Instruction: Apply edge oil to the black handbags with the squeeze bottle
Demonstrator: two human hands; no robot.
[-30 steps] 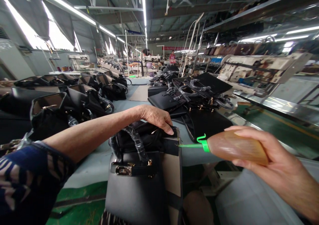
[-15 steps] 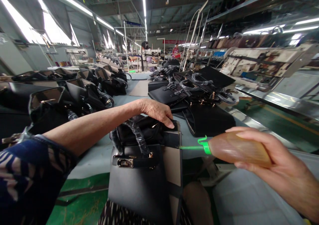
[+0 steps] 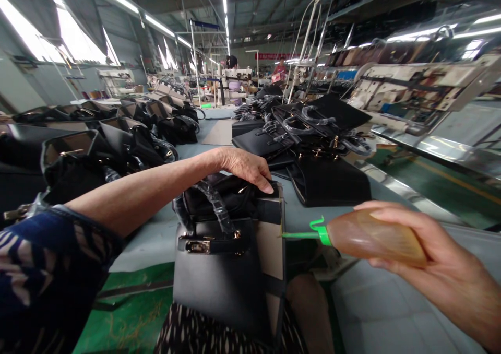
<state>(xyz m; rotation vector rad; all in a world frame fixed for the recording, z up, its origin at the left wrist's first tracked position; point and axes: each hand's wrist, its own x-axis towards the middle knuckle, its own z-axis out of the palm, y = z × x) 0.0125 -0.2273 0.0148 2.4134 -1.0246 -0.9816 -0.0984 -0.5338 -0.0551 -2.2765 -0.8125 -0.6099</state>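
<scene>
A black handbag [image 3: 223,275] with a gold clasp and plastic-wrapped handles stands at the near edge of the grey table [image 3: 156,239], leaning over my lap. My left hand [image 3: 245,167] lies on its open top, fingers curled over the rim. My right hand [image 3: 442,273] grips an amber squeeze bottle [image 3: 371,237] lying sideways; the bottle's green nozzle [image 3: 303,234] points left and its tip touches the bag's tan side panel.
Several open black handbags [image 3: 102,150] crowd the table's left side, and a pile of flat black bags [image 3: 309,145] lies to the right. A metal conveyor and racks [image 3: 422,98] run along the right. A person in red [image 3: 279,69] stands far back.
The view has tilted down a little, so bag and table sit lower in frame. Both hands keep their places; the nozzle tip stays at the bag's side.
</scene>
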